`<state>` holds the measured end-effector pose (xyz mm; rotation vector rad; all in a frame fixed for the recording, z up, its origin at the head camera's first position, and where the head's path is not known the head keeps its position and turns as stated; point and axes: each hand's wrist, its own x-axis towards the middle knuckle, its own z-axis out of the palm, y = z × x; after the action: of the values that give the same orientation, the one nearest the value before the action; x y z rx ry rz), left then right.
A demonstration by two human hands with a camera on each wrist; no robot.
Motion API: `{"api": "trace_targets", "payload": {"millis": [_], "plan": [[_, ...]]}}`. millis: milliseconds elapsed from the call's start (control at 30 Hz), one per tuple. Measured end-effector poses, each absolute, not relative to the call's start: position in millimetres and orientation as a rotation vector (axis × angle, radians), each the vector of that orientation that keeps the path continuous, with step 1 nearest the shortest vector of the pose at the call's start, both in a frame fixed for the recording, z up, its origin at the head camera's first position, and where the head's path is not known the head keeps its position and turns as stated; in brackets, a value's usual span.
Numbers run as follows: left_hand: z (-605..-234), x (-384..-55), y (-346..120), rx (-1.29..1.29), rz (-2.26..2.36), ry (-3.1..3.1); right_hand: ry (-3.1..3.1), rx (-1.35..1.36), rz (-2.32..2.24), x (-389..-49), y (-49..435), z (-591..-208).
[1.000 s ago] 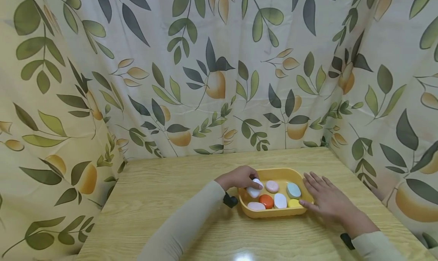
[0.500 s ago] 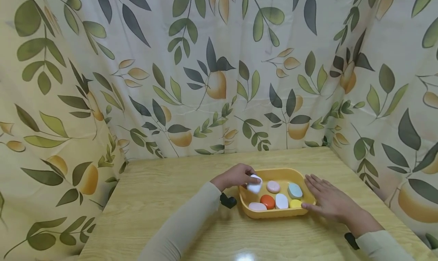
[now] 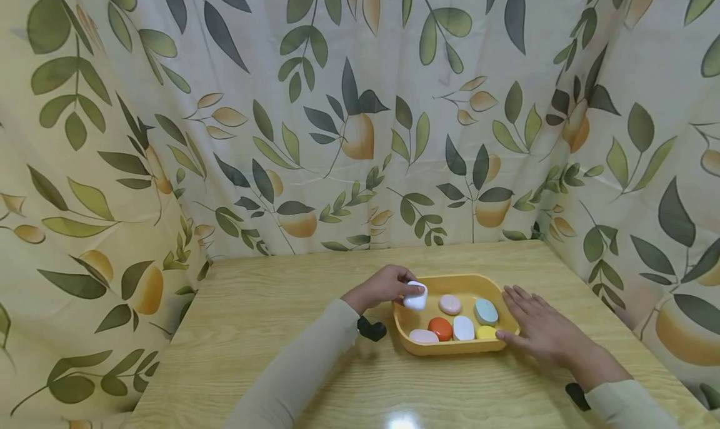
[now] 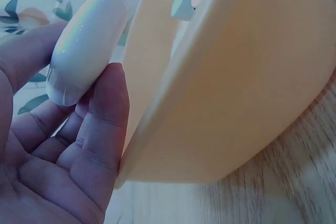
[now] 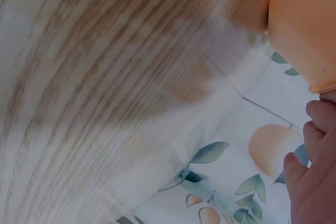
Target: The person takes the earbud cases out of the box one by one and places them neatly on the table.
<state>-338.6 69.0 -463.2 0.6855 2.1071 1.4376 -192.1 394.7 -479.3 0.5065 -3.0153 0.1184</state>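
In the head view my left hand pinches a white pebble-shaped block above the left end of a yellow tray. The left wrist view shows this glossy white block between thumb and fingertips, beside the tray's wall. My right hand lies with straight fingers along the tray's right rim. Inside the tray sit a round pink block, a pale blue one, a red one, a white one, a pale pink one and a yellow one.
The tray stands on a light wooden table. Leaf-patterned curtains hang behind the table and along both sides. Dark wrist devices sit below each wrist.
My left hand has raised the white block slightly, and the block has turned in its fingers. My right hand has stayed on the tray's right rim, with only a slight shift.
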Motion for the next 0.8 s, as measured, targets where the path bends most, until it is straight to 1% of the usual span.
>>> {"api": "trace_targets", "payload": {"millis": [433,800], "plan": [[-462,-340,33,0.644,1.546,2.086,-2.987,0.524,0.130,-190,395,-480],[-475,-345,4,0.565,1.611,2.103,-2.956,0.534,0.171,-191,395,-486]]}}
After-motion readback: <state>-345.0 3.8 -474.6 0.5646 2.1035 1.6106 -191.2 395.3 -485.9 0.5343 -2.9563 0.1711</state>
